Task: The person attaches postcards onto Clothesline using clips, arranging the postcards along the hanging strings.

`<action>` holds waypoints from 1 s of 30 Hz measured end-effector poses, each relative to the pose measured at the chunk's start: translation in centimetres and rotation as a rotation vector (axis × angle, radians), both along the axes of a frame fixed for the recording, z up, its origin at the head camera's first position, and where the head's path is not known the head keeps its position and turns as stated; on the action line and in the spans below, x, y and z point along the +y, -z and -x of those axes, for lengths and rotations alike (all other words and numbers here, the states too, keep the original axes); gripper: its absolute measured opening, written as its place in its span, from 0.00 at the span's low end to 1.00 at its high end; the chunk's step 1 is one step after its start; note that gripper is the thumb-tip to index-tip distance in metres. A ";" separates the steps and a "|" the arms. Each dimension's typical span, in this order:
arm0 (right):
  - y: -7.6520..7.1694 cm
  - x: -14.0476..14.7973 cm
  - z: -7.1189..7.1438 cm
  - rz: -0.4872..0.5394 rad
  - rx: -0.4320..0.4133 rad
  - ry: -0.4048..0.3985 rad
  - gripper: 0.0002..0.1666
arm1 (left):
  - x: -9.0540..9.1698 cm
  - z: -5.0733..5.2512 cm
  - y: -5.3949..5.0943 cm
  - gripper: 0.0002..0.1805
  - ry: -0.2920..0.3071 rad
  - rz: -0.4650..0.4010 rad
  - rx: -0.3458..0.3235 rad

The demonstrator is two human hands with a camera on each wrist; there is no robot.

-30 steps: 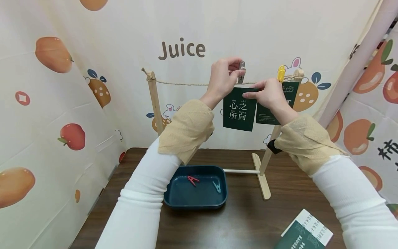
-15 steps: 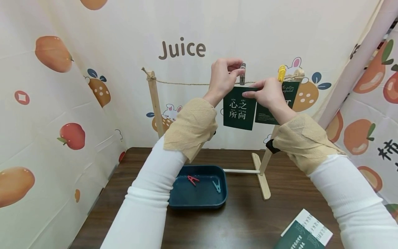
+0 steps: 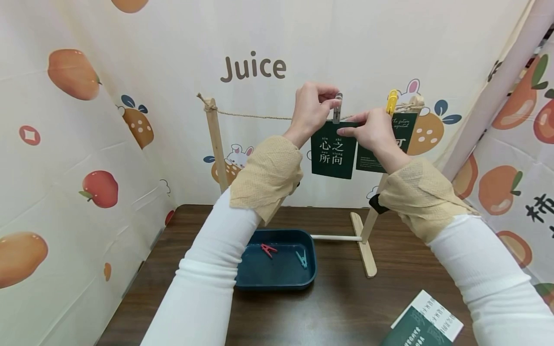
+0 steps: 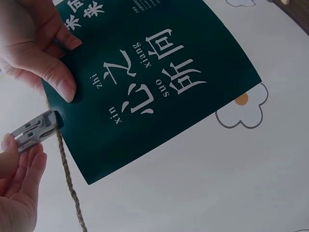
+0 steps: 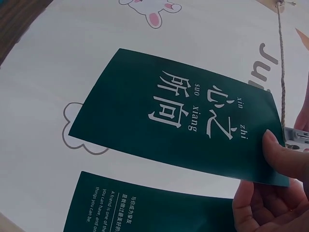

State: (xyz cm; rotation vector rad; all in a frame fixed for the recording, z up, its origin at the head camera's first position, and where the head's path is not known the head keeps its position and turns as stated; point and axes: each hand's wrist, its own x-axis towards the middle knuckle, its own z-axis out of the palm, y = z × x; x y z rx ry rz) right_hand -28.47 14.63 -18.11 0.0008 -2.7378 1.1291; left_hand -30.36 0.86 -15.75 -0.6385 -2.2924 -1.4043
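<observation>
A dark green card (image 3: 332,154) with white characters hangs against the rope (image 3: 259,117), its upper right edge pinched by my right hand (image 3: 374,129). My left hand (image 3: 311,110) pinches a grey clothespin (image 3: 337,108) from the left. In the left wrist view the clothespin's (image 4: 36,130) nose sits over the card's top edge and the rope. My right thumb (image 5: 285,157) lies flat on the card's face in the right wrist view. Beside it, a second green card (image 3: 402,129) hangs at the right end under a yellow clothespin (image 3: 391,102), partly hidden by my right hand.
A dark blue tray (image 3: 277,283) holds a red clothespin (image 3: 269,250) and a teal clothespin (image 3: 301,259). Wooden posts (image 3: 216,144) support the rope. A stack of cards (image 3: 426,322) lies at the front right of the brown table (image 3: 337,312).
My left hand has lowered the grey clothespin from above the rope onto the card's top edge. My right hand and the card have stayed nearly still.
</observation>
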 end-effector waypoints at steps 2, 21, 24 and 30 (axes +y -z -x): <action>0.0 0.0 0.0 0.002 -0.002 0.001 0.26 | 0.0 0.0 0.0 0.09 0.001 0.011 -0.004; 0.5 0.1 0.2 0.007 0.037 -0.001 0.24 | 0.1 0.2 0.5 0.08 -0.010 0.135 -0.050; 0.6 0.0 0.2 0.010 0.049 0.002 0.24 | 0.2 0.2 0.5 0.09 -0.006 0.155 -0.058; 0.7 0.0 0.1 0.025 0.061 0.007 0.23 | 0.2 0.2 0.6 0.11 0.011 0.181 -0.082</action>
